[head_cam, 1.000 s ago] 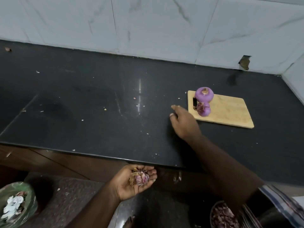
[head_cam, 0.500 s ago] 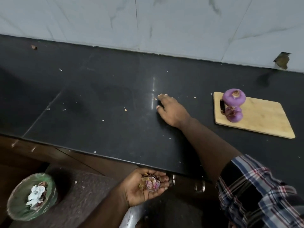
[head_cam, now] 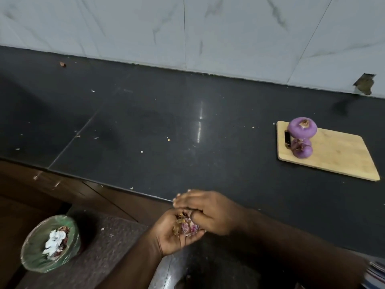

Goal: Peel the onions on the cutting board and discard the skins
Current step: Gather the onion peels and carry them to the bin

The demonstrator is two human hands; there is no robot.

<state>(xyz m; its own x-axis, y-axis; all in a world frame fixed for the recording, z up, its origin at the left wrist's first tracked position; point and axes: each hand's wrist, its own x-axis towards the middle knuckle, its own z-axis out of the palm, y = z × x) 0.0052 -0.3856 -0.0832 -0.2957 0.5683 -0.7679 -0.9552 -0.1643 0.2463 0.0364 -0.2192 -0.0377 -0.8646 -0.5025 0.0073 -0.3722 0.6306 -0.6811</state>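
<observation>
Onions, two peeled purple round ones, sit on the pale wooden rectangular cutting board (head_cam: 337, 155) at about three o'clock on the black stone surface (head_cam: 187, 142): the larger onion (head_cam: 302, 128) lies toward twelve o'clock and the smaller onion (head_cam: 302, 150) sits just beside it toward six, apparently touching. A small dark object (head_cam: 287, 137) lies at the board's nine o'clock edge, next to both. Papery brown and pink onion skins (head_cam: 186, 225) lie heaped in the left hand (head_cam: 175, 234), which is cupped palm up just off the near edge of the surface, fingers curled round the heap. The right hand (head_cam: 208, 213) lies palm down over it from three o'clock, fingers fairly straight, touching the skins and the left hand's fingers. At eight o'clock, down on the speckled floor (head_cam: 108, 243), stands a round green-lined waste bin (head_cam: 33, 245) holding white scraps and reddish peelings. Pale crumbs dot the surface.
</observation>
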